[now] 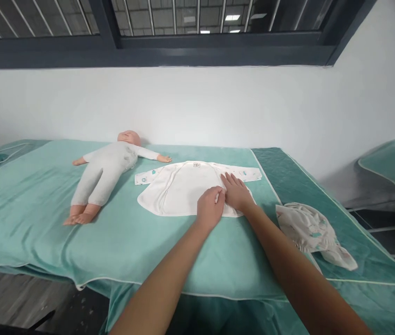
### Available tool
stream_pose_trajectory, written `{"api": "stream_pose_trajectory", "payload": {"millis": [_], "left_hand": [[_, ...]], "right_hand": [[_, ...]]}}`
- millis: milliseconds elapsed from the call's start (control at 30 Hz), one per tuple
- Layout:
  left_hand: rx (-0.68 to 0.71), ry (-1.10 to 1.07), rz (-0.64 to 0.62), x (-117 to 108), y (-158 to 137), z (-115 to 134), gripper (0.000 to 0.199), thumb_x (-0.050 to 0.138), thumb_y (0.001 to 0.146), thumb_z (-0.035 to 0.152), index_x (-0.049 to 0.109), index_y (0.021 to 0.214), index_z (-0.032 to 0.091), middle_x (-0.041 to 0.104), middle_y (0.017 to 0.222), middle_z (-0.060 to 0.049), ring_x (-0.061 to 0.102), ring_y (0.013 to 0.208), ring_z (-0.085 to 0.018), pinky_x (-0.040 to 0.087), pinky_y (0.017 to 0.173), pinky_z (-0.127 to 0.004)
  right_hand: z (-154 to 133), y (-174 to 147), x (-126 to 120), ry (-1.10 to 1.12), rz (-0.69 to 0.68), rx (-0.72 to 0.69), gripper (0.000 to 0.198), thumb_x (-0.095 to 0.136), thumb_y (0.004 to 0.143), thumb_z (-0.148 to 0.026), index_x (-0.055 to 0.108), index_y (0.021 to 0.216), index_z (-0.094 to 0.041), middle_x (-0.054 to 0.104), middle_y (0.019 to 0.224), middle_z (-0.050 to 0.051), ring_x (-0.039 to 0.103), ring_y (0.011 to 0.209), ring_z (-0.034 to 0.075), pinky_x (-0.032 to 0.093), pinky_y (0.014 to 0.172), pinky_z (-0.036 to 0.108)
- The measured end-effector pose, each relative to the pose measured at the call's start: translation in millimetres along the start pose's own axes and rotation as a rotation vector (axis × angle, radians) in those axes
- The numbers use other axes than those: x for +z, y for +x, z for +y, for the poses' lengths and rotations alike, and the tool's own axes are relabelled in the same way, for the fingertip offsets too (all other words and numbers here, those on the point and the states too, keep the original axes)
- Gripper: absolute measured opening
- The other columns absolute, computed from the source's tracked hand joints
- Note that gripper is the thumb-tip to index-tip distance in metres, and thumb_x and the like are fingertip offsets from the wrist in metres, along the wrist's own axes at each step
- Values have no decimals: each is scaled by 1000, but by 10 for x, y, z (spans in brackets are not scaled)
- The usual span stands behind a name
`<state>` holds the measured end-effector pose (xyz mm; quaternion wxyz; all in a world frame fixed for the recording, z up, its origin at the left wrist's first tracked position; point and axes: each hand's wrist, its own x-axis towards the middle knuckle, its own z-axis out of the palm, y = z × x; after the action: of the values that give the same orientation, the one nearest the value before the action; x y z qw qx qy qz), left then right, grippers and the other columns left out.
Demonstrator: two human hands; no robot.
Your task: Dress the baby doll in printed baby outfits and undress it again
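A white baby shirt [183, 188] with small coloured prints on its sleeves lies spread on the green bed cover, its neck label away from me. My left hand [211, 207] is closed in a pinch at the shirt's right half, seemingly on a bit of its fabric; the pinched part is mostly hidden by the fingers. Beside it, my right hand [238, 193] rests open and flat, fingers stretched over the shirt near the base of the right sleeve. To the left, a baby doll [104, 163] in a white bodysuit lies on its back with its arms out.
A crumpled white printed garment [311, 228] lies on the darker green cover [351, 251] at the right. The light green cover [36, 186] hangs over the bed's front edge. Behind stand a white wall [200, 107] and a barred window [190, 23].
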<state>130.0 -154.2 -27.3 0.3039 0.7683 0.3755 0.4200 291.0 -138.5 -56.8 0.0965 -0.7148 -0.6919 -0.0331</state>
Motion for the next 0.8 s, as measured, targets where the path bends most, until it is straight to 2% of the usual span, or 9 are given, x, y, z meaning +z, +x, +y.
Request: {"api": "stream_pose_trajectory", "payload": {"millis": [100,167,267,367,467,567,700,800], "left_hand": [[79,272,32,-234,6,-171,31,42,95,26,64,115,17,66,128,-8,55,125,-20,42,109,-37],[69,460,17,-453,65,-315,39,39,96,28,58,126,12,55,142,-12,42,139,-23,33,117,-41],[-19,674,-24,-797,251,-551,51,33,98,34,45,141,9,37,156,-13,25,148,-26,22,121,-47],[-116,772,-116,-1051,472,-795,60,25,99,42,33,149,10,25,161,-12,19,150,-25,18,122,-46],[-147,795,-245,-1162,611,-1006,64,22,98,45,28,151,9,25,161,-12,20,150,-23,17,122,-44],[-128,795,-289,-1192,663,-1132,69,20,97,51,24,153,11,24,161,-10,19,150,-24,13,123,-45],[-110,786,-342,-1224,702,-1170,68,18,96,55,25,153,19,22,163,-3,17,150,-24,11,122,-49],[-112,802,-342,-1241,690,-1150,67,17,97,54,26,153,20,21,163,-3,16,151,-24,11,122,-49]], "right_hand": [[-30,-112,26,3,22,47,71,26,99,-53,23,155,-10,24,160,11,22,148,28,24,119,47],[-49,-151,43,6,29,55,73,24,98,-56,22,155,-10,25,159,11,22,148,27,24,119,47],[-64,-170,49,-1,21,61,73,23,99,-56,23,155,-10,23,160,11,21,148,27,24,119,47],[-66,-164,45,-10,14,73,75,23,99,-56,20,155,-6,23,160,12,20,149,26,22,120,45],[-64,-153,46,-16,13,90,78,24,98,-57,19,155,-3,23,160,13,22,148,26,22,120,43],[-63,-146,52,-20,12,93,77,25,98,-57,20,154,-4,23,159,14,23,148,27,22,120,43],[-71,-147,47,-19,19,95,75,26,98,-56,23,154,-5,24,159,13,23,148,26,22,120,43],[-99,-154,28,-26,12,130,74,27,99,-55,26,153,-6,24,159,13,23,148,26,22,120,43]]}}
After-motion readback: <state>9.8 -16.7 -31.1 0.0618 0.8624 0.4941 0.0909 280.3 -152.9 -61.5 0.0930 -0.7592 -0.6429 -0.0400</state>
